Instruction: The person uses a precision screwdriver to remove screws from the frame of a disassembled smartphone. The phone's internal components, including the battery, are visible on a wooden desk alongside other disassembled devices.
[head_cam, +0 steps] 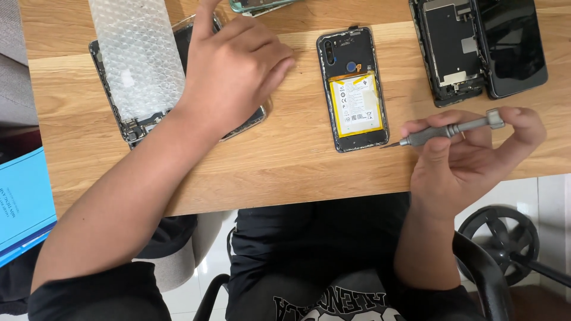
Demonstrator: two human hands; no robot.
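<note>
Wooden table (pixel 285 160) seen from above, seated person's lap and black chair below its near edge. Right hand (pixel 470 157) near the table's front edge, grip closed on a small grey metal screwdriver (pixel 446 131): thumb and fingers pinching the shaft, index finger curled over the rotating end cap, tip pointing left and lying just beside the lower right corner of an opened phone (pixel 354 89). Opened phone flat in mid-table, back cover off, yellow-labelled battery (pixel 355 105) filling its lower half, dark board with round blue part above. Left hand (pixel 235 71) resting palm down, fingers loosely spread and holding nothing, on a second dismantled phone (pixel 178 83) at left; index finger stretched toward the far edge. Strip of bubble wrap (pixel 137 53) lying across that phone's left part, exposed frame showing below it. At far right, a third phone (pixel 476 47) opened like a book, bare chassis left, black screen right, well apart from both hands. Blue booklet (pixel 24 202) off the table's left edge. Edge of a greenish phone casing (pixel 262 5) at top, mostly cut off.
</note>
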